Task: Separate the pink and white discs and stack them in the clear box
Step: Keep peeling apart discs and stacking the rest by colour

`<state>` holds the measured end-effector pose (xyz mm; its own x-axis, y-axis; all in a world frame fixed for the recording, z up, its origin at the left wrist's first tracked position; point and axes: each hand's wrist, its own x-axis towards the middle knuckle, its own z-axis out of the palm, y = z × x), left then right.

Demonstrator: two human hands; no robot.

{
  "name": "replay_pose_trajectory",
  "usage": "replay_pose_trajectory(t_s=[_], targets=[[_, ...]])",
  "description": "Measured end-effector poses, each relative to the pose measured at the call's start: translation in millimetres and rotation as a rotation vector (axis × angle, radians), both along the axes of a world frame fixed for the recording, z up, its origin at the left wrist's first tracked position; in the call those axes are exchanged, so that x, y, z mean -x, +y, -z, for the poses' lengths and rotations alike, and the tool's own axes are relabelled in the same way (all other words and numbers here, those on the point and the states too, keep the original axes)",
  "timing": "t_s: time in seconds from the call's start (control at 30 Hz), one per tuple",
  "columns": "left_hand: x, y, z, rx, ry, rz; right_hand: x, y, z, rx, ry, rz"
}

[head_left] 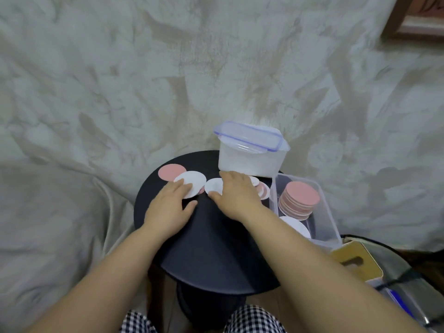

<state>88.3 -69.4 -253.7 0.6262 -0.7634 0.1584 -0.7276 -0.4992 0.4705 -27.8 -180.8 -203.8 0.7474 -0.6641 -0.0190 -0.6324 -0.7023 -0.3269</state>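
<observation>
Discs (pixel 171 172) lie loose mid-frame on the black worktop (pixel 209 236). Clear box (pixel 330 212), right of centre, holds a pink stack (pixel 301 194) and a white one (pixel 296 225). Left hand (pixel 168 207) is flat on a white disc (pixel 194 182) and right hand (pixel 234 195) flat over others, both released. Lidded container (pixel 249 159) is just above right hand.

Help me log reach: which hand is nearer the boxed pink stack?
Right. The right hand rests on discs beside the clear box holding the pink stack; the left hand lies farther left, on a white disc.
</observation>
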Motion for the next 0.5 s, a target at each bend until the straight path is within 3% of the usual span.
replay_pose_trajectory(t_s=[0.17,0.5], targets=[[0.5,7.2,2.8,-0.005,0.008,0.001,-10.1,-7.1,31.2,-0.025,0.065,0.258],[10.7,26.0,4.8,0.131,-0.013,-0.017,10.3,9.1,43.7,0.071,0.062,0.190]])
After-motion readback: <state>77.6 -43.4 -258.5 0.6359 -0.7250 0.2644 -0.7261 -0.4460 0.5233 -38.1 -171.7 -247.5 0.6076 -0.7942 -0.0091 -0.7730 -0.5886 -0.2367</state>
